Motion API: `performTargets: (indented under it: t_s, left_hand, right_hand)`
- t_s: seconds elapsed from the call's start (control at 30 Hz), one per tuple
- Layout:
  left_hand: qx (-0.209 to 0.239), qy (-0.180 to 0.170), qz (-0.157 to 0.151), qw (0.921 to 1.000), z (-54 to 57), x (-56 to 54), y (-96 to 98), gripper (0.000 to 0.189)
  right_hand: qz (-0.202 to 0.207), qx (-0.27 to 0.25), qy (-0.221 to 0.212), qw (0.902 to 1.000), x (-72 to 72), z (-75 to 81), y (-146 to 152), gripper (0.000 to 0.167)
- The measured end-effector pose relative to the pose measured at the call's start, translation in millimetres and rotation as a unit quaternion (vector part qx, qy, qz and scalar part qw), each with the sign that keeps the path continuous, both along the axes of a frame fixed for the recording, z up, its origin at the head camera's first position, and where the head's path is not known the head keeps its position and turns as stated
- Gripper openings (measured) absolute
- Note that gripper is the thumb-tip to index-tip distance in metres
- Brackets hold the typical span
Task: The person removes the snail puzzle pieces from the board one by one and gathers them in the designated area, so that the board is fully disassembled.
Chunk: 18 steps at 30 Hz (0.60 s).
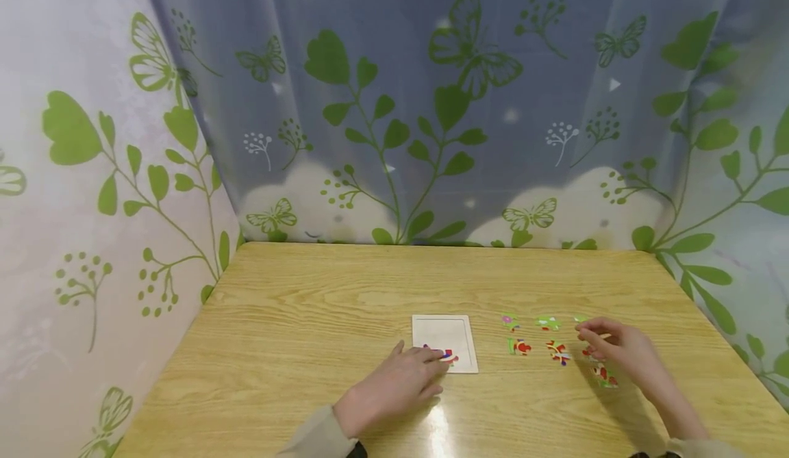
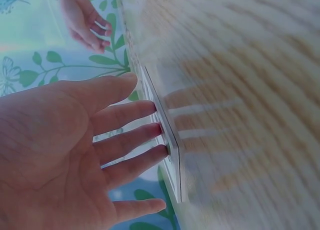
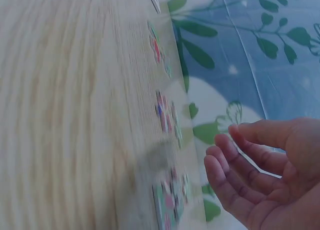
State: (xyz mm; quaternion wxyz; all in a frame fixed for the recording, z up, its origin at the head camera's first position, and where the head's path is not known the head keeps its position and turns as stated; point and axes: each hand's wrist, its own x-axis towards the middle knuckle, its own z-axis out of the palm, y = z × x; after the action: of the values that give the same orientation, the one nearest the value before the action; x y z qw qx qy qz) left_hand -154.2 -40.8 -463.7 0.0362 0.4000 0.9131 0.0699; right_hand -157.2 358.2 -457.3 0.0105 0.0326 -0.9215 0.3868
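My left hand (image 1: 397, 381) lies at the lower left of a white puzzle tray (image 1: 445, 333), fingers extended. Its fingertips rest on colourful puzzle pieces (image 1: 452, 357) along the tray's near side, partly covering them. In the left wrist view these fingers (image 2: 131, 137) are straight and spread, with the tips at the tray's edge. Over the loose pieces on the right hovers my right hand (image 1: 625, 350), fingers loosely bent and thumb near the index finger. Nothing shows between its fingertips in the right wrist view. A green piece (image 1: 580, 319) lies close by these fingertips.
Several loose puzzle pieces lie right of the tray, among them a red-and-green one (image 1: 521, 347), a red-and-yellow one (image 1: 558, 353) and a red one (image 1: 604, 376) below my right hand. A curtain (image 1: 394, 136) with leaves and butterflies borders the wooden table (image 1: 296, 307).
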Motion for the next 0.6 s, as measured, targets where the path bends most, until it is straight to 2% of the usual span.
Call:
performTargets:
  t_s: [0.17,0.6]
  left_hand:
    - [0.001,0.002,-0.005,1.0000,1.2,-1.1,0.1,0.042]
    - [0.008,-0.004,-0.001,1.0000,4.3,0.5,0.7,0.039]
  right_hand:
    - [0.018,-0.013,0.012,0.9997,-10.5,1.5,-18,0.030]
    - [0.072,-0.040,0.005,0.9966,-28.8,4.0,-60,0.033]
